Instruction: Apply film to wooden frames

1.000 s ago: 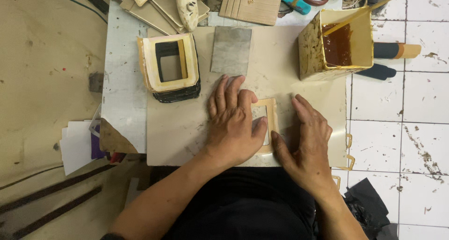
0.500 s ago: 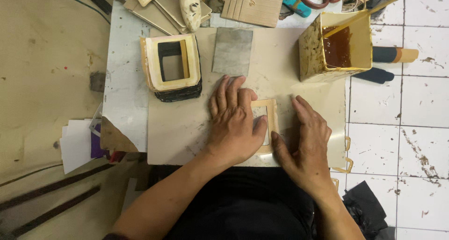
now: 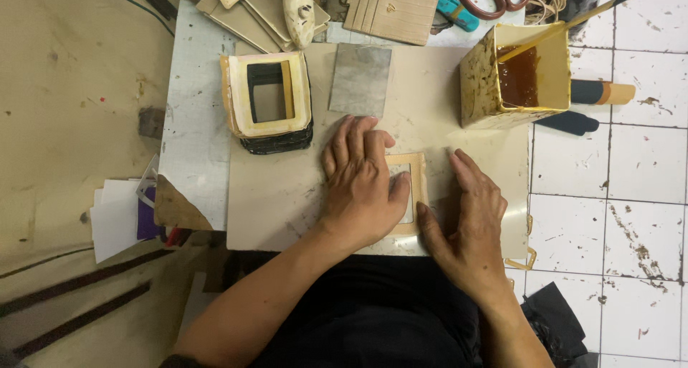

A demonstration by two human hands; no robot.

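From the head camera, the left hand [image 3: 362, 185] lies flat, fingers spread, pressing a small tan frame [image 3: 416, 189] onto the board [image 3: 287, 196]. The right hand [image 3: 469, 221] rests open just beside it, thumb touching the frame's edge. A glue box [image 3: 494, 88] stands behind.

- I see my left hand [image 3: 362, 185] and right hand [image 3: 469, 225] bare: no gloves, rings or watch.
- Both forearms are uncovered; no sleeves show.
- At six o'clock, a black garment [image 3: 358, 311] covers my lap and torso.
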